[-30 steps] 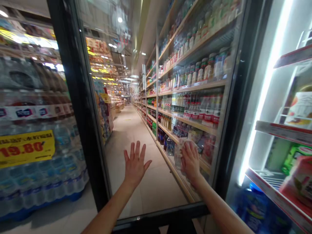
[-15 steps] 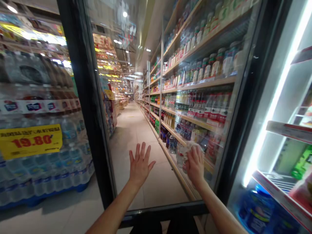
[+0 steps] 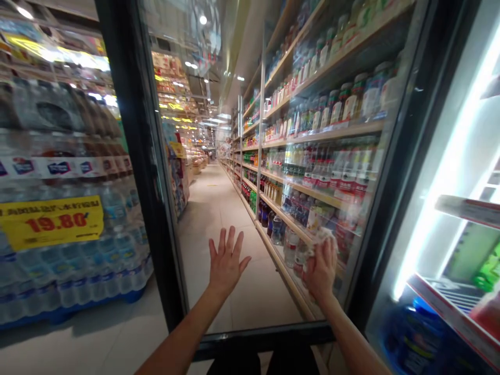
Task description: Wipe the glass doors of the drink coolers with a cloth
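In front of me stands a black-framed glass door (image 3: pixel 242 271), with shelves and an aisle showing in or through its pane. My left hand (image 3: pixel 226 263) is spread flat against the lower middle of the glass, fingers apart and holding nothing. Toward the lower right of the pane, my right hand (image 3: pixel 321 271) presses a crumpled whitish cloth (image 3: pixel 327 240) onto the glass. Part of the cloth is hidden beneath the fingers. Hazy smears show on the glass above and right of the cloth.
Left of the door, stacked packs of bottles (image 3: pixel 78 265) carry a yellow price sign (image 3: pixel 52 221). To the right is a lit cooler with shelf edges (image 3: pixel 453 312) and a large blue bottle (image 3: pixel 416 333). The door's black bottom frame (image 3: pixel 265 336) runs just above my legs.
My right hand and the cloth have slid slightly right across the glass. The left hand stays spread in nearly the same place. The view has shifted a little.
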